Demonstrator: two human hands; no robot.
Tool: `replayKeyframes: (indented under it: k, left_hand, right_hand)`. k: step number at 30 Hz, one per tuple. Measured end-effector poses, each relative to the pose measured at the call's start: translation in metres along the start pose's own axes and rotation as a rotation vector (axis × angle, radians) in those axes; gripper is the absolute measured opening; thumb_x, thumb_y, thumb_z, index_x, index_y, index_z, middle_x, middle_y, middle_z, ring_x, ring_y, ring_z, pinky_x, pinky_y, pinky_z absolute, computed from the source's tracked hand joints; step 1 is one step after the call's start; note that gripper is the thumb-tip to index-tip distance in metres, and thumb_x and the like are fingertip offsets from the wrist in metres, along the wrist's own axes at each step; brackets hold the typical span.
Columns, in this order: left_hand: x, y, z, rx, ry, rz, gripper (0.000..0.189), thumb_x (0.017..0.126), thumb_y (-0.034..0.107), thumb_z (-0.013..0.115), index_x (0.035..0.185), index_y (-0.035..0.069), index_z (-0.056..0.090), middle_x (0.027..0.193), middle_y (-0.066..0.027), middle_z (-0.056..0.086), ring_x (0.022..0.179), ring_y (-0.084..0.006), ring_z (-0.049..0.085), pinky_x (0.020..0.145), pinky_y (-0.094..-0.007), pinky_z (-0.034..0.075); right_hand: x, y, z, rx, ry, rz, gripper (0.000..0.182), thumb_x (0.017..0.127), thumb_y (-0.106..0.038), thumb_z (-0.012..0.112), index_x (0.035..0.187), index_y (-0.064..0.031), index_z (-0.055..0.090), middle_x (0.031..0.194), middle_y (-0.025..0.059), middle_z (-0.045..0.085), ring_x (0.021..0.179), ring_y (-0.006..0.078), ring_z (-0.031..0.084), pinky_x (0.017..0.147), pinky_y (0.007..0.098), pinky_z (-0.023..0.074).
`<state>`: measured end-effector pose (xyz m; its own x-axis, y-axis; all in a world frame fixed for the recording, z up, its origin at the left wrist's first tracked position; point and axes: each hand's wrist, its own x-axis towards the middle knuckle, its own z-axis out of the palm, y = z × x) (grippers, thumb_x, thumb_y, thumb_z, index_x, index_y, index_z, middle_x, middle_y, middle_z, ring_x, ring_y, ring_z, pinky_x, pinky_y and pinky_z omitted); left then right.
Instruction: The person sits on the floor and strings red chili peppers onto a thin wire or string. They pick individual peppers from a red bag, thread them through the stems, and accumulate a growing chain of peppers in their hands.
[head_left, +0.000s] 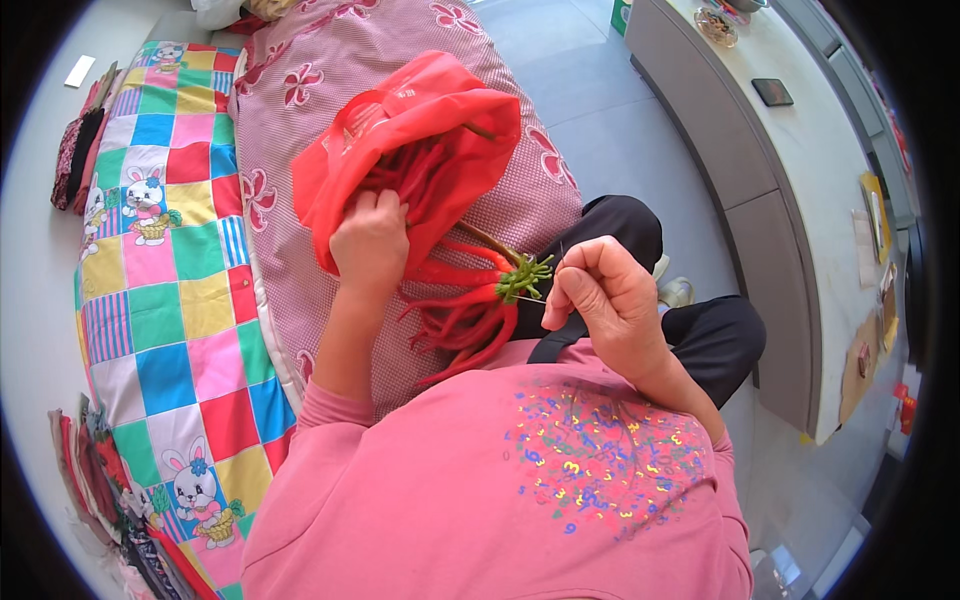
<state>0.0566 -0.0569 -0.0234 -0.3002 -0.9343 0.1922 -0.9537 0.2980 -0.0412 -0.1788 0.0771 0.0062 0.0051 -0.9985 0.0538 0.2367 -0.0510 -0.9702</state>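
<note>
A red non-woven bag (319, 169) lies with its mouth towards me, and long red chili peppers (416, 172) are inside. My left hand (369, 236) is at the near edge of the opening, fingers curled inward. Its fingertips are hidden, so what they grip cannot be made out. Beside the bag hangs a bunch of red chilies (465, 300), their green stems (523, 279) gathered together. My right hand (600, 300) pinches a thin needle-like piece (529, 299) that reaches the stems. A fine dark strand (562, 251) shows above its fingers.
The bag rests on a pink patterned cover (285, 135), alongside a checkered rabbit-print quilt (165, 300). Folded clothes (86, 150) lie at the left. To the right stands a long counter (795, 187) holding a phone (772, 92) and a glass dish (716, 28).
</note>
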Motion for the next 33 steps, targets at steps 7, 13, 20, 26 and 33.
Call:
replayKeyframes:
  k: [7,13,20,26,33]
  left_hand:
    - [-0.043,-0.007,-0.048,-1.240,-0.095,-0.195,0.030,0.092,0.008,0.058,0.122,0.006,0.061,0.072,-0.0066,0.063,0.050,-0.0133,0.053,0.051,-0.0271,0.046]
    - [-0.047,-0.036,-0.104,-2.232,-0.289,0.111,0.046,0.088,-0.009,0.049,0.133,-0.012,0.042,0.101,-0.0333,0.056,0.066,-0.0147,0.060,0.061,-0.0234,0.053]
    - [-0.078,-0.063,-0.168,-1.599,0.306,0.121,0.042,0.088,0.010,0.069,0.122,-0.009,0.053,0.100,-0.0190,0.060,0.074,-0.0118,0.063,0.058,-0.0188,0.049]
    - [-0.068,-0.046,-0.152,-0.525,0.464,0.014,0.013,0.092,0.006,0.062,0.100,-0.004,0.065,0.097,-0.0069,0.058,0.084,-0.0119,0.057,0.066,-0.0221,0.047]
    - [-0.058,0.017,-0.075,-1.395,-0.224,-0.142,0.032,0.095,0.004,0.057,0.126,-0.003,0.055,0.084,-0.0016,0.061,0.072,-0.0055,0.054,0.064,-0.0201,0.045]
  right_hand:
    - [-0.001,-0.003,-0.004,-0.053,-0.042,0.018,0.011,0.101,-0.010,0.048,0.096,0.0003,0.048,0.075,0.0045,0.057,0.063,0.0092,0.059,0.061,0.0209,0.0502]
    - [0.000,0.001,-0.003,-0.054,-0.004,0.048,0.009,0.100,-0.007,0.048,0.098,0.0011,0.049,0.075,0.0043,0.058,0.063,0.0093,0.060,0.060,0.0208,0.0504]
    - [-0.001,0.000,-0.001,0.014,-0.009,0.134,0.005,0.097,-0.002,0.049,0.098,0.0021,0.052,0.079,0.0054,0.061,0.069,0.0087,0.063,0.061,0.0206,0.0518]
    - [0.002,-0.004,-0.002,-0.102,-0.103,0.123,0.006,0.099,-0.003,0.048,0.099,0.0006,0.053,0.085,0.0049,0.062,0.073,0.0074,0.062,0.065,0.0195,0.0510]
    - [0.002,-0.007,0.004,-0.042,-0.131,0.160,0.004,0.096,-0.002,0.054,0.097,0.0022,0.055,0.079,0.0028,0.060,0.069,0.0055,0.059,0.064,0.0189,0.0495]
